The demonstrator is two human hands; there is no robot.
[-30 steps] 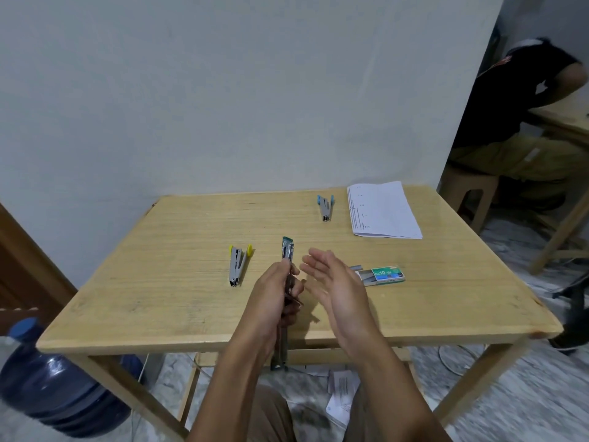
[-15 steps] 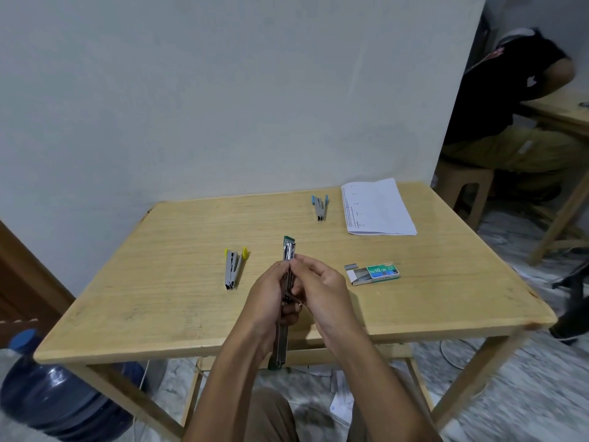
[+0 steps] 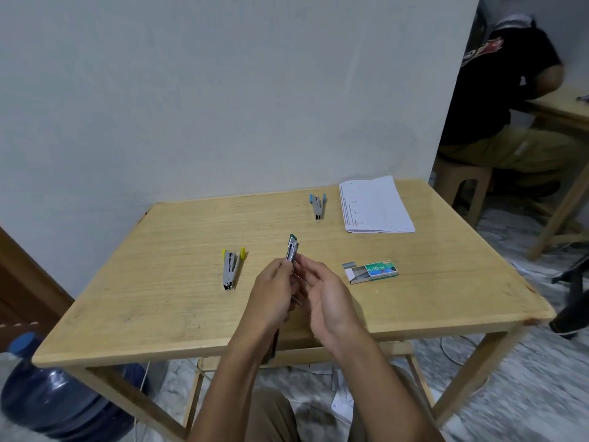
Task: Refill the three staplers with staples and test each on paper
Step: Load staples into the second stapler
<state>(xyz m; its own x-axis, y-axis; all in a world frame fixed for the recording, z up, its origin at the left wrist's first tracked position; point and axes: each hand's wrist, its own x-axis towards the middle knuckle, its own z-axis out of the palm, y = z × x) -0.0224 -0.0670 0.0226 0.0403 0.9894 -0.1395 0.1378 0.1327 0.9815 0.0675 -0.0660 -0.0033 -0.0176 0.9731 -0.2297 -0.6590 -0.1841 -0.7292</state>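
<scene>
You have three staplers, one box and one paper stack on the pale wooden table (image 3: 159, 282). A blue plastic water jug (image 3: 63, 400) stands on the floor at far left. The yellow-tipped stapler (image 3: 231, 269) lies splayed open. Your left hand (image 3: 272, 298) grips the green-tipped stapler (image 3: 292, 250) above the table's near edge, metal end up. Your right hand (image 3: 331, 298) is loosely spread, fingertips beside it. The blue-tipped stapler (image 3: 317, 207) lies farther back, then the open cardboard staple box (image 3: 373, 271) and the white paper (image 3: 374, 205). A seated person (image 3: 503, 90) is at far right.
</scene>
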